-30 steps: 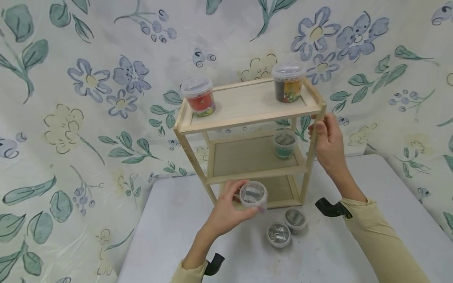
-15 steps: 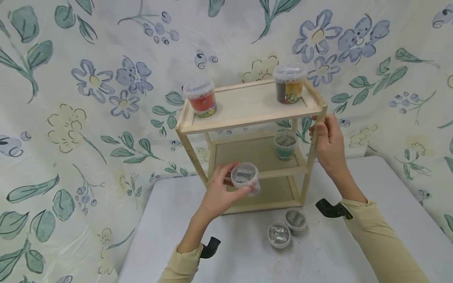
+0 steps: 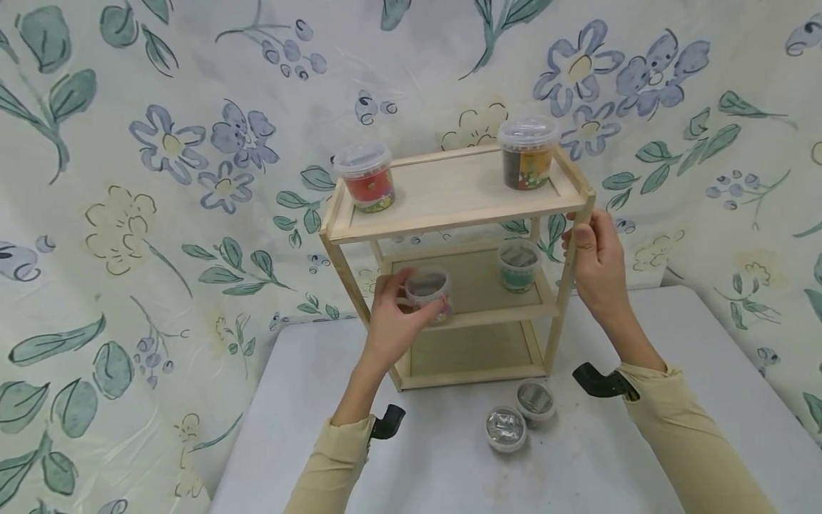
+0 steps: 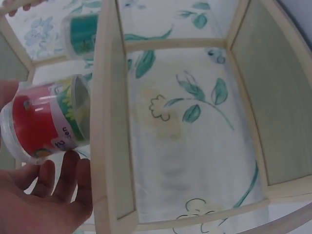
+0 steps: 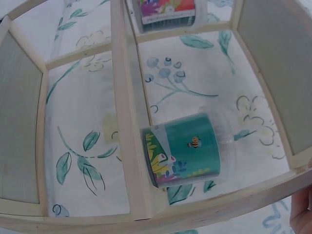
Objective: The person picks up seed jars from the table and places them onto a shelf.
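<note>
- The left hand (image 3: 392,325) has its fingers curled round a small clear-lidded tub (image 3: 427,291) with a red label, thumb on one side and fingers on the other, clamped on its wall.
- That tub hangs at the front left of the wooden rack's (image 3: 347,275) middle shelf (image 3: 475,314); from the head view it seems just over the shelf edge, though I cannot tell whether its base touches the board yet.
- The left wrist view shows the same tub (image 4: 46,122) tilted, held just beside a shelf post (image 4: 109,122).
- The right hand (image 3: 597,268) grips the rack's front right post, fingers wrapped round it just below the top shelf.
- A teal-labelled tub (image 3: 518,264) stands at the right end of the middle shelf, well apart from the held one; the right wrist view shows it (image 5: 187,148) too.
- On the top shelf, a red tub (image 3: 364,176) stands at the left and a dark tub (image 3: 526,152) at the right.
- Two more clear-lidded tubs (image 3: 519,415) stand touching on the grey table (image 3: 308,428) just in front of the rack.
- Judgement: the step in hand looks like shelving the held tub on the middle shelf, left side.
- The next move seems to call for levelling the tub, lowering it flat onto the board clear of the front rail, then opening the fingers while the right hand steadies the frame.
</note>
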Available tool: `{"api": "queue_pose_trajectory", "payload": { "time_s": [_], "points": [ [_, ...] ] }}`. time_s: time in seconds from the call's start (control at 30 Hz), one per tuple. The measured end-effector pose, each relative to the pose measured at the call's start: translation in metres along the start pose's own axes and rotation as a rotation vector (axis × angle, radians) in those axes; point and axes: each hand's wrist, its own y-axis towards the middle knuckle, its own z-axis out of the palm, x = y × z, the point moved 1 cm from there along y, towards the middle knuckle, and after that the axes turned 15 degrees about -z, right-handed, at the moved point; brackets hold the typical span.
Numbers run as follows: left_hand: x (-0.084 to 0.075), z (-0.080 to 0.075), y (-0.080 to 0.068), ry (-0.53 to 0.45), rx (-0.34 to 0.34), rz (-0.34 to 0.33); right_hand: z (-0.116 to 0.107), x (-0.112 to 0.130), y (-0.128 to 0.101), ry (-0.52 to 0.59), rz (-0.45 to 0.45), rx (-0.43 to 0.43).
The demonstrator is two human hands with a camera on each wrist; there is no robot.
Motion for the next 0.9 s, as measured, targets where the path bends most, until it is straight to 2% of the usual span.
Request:
{"api": "queue_pose_trajectory", "payload": {
  "time_s": [0.3,0.67,0.9],
  "points": [
    [0.006,0.003,0.011,-0.092,-0.101,-0.084,0.000,0.000,0.000,-0.004,0.004,0.006],
    [0.009,0.013,0.020,-0.064,-0.259,-0.106,0.001,0.001,-0.002,0.000,0.007,0.007],
    [0.006,0.020,0.020,0.016,-0.332,-0.125,0.000,0.000,-0.001,-0.007,-0.023,0.001]
  ]
}}
